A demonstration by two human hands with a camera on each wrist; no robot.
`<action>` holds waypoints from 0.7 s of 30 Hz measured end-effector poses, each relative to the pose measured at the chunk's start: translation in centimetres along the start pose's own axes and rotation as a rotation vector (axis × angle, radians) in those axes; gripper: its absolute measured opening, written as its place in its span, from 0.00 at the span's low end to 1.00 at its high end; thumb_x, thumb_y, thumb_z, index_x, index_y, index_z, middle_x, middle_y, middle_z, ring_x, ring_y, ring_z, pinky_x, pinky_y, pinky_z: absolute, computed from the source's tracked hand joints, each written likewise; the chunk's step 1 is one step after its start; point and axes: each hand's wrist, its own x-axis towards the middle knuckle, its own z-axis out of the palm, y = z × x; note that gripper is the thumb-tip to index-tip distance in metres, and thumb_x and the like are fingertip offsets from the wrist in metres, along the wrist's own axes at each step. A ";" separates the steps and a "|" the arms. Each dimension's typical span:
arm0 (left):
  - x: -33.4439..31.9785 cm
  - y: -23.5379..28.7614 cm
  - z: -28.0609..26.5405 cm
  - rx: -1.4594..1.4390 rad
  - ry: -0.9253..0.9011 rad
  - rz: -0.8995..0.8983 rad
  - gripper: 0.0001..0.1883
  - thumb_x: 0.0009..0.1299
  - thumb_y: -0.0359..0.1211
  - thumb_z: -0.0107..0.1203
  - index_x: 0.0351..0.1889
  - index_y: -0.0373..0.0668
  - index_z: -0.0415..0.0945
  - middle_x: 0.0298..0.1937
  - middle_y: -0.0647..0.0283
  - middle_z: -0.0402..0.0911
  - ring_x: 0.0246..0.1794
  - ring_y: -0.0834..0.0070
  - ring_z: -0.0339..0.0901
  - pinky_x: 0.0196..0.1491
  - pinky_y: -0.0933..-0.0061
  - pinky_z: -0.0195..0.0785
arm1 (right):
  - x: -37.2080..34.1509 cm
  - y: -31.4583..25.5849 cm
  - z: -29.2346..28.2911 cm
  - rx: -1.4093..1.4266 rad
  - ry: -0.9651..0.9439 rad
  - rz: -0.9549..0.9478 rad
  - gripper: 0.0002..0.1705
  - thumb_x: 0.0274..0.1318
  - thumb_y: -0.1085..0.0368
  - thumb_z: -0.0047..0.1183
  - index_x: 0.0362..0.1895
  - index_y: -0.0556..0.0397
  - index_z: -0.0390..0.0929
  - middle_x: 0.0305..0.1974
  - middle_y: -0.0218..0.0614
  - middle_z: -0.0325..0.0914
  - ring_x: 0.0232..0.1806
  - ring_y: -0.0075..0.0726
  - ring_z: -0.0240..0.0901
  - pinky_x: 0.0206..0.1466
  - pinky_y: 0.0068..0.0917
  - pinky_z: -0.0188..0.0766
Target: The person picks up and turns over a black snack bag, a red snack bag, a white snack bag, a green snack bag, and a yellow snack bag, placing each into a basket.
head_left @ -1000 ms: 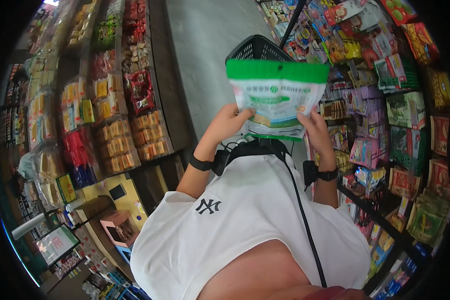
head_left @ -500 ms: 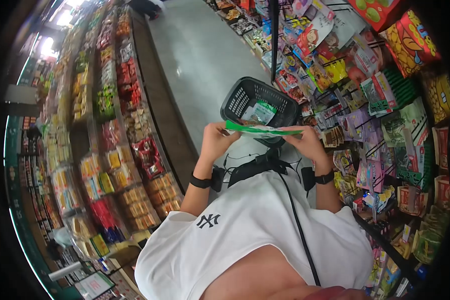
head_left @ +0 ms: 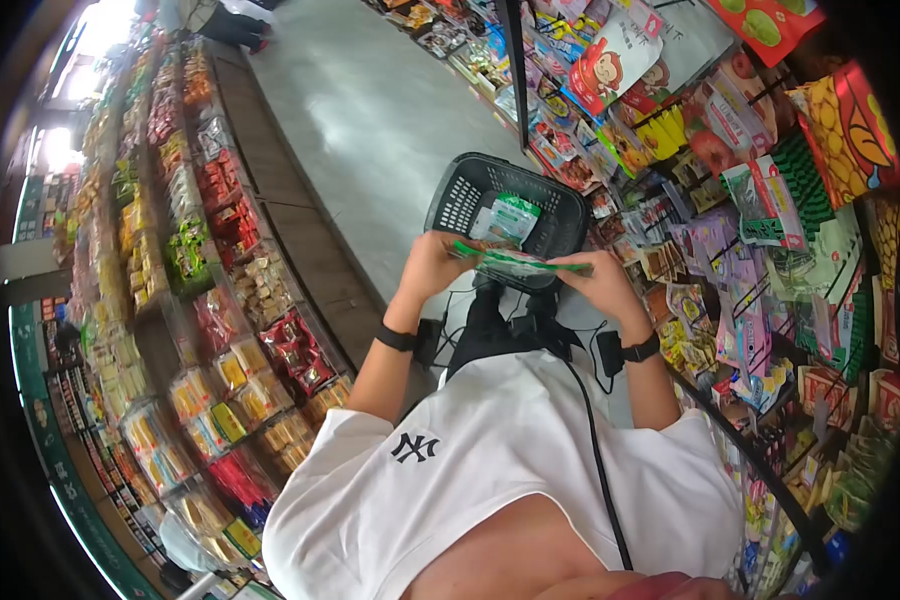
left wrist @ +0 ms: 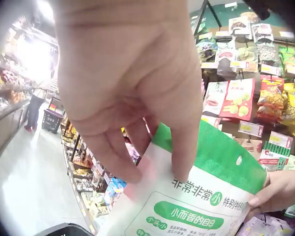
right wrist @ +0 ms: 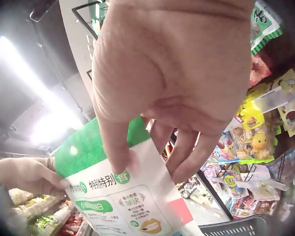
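Both hands hold one green-and-white snack bag in front of the waist. In the head view it appears nearly edge-on. My left hand pinches its left edge, thumb on the printed side in the left wrist view. Fingers of my right hand grip the opposite edge. The right wrist view shows the green top band and printed white panel of the bag. Beyond the hands is a black shopping basket, where another green-and-white packet lies.
Shelves of packaged snacks line the left side of the aisle. On the right, hanging snack bags fill a rack. Grey floor runs ahead between them, and a person in dark trousers stands at the far end.
The bag has tipped from facing the head camera to nearly edge-on, bringing the basket and its packet into view. Both hands keep hold. The head view has shifted along the aisle.
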 end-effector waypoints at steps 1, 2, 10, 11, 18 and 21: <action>1.3 -1.1 0.0 0.007 -0.043 0.012 0.11 0.59 0.32 0.73 0.40 0.44 0.91 0.26 0.57 0.86 0.22 0.75 0.79 0.32 0.71 0.73 | 0.8 0.9 0.6 0.001 0.021 0.004 0.14 0.60 0.65 0.65 0.51 0.47 0.90 0.31 0.44 0.86 0.30 0.30 0.79 0.39 0.30 0.74; 2.7 -2.2 -0.1 0.014 -0.086 0.028 0.11 0.59 0.33 0.73 0.40 0.44 0.91 0.26 0.57 0.86 0.22 0.75 0.79 0.32 0.71 0.73 | 1.3 1.6 1.2 0.001 0.045 0.007 0.14 0.60 0.64 0.66 0.51 0.44 0.90 0.26 0.45 0.84 0.24 0.29 0.76 0.33 0.30 0.72; 13.2 -5.1 -1.4 0.154 -0.289 0.235 0.13 0.54 0.36 0.74 0.37 0.46 0.91 0.31 0.53 0.87 0.29 0.62 0.85 0.37 0.64 0.77 | 4.2 -0.7 3.1 -0.098 0.144 0.195 0.14 0.62 0.64 0.63 0.52 0.47 0.89 0.33 0.47 0.86 0.34 0.35 0.83 0.42 0.32 0.74; 14.9 -5.7 -1.3 0.188 -0.313 0.252 0.13 0.54 0.37 0.74 0.37 0.47 0.91 0.32 0.53 0.87 0.30 0.61 0.86 0.38 0.63 0.77 | 4.7 -1.5 3.2 -0.112 0.144 0.251 0.15 0.62 0.64 0.62 0.52 0.49 0.88 0.36 0.48 0.88 0.37 0.36 0.85 0.45 0.31 0.75; 24.5 -17.5 5.2 0.234 -0.520 0.282 0.14 0.54 0.34 0.71 0.40 0.47 0.91 0.35 0.56 0.89 0.34 0.63 0.86 0.43 0.66 0.77 | 11.1 12.0 9.7 -0.082 0.217 0.320 0.14 0.63 0.61 0.61 0.52 0.40 0.89 0.35 0.50 0.86 0.35 0.47 0.85 0.41 0.36 0.76; 25.0 -23.1 9.4 0.279 -0.441 0.247 0.13 0.54 0.31 0.66 0.39 0.48 0.91 0.37 0.53 0.89 0.38 0.55 0.86 0.47 0.62 0.79 | 13.5 16.2 12.9 -0.073 0.236 0.406 0.14 0.65 0.62 0.59 0.52 0.39 0.89 0.40 0.50 0.86 0.43 0.56 0.85 0.47 0.39 0.78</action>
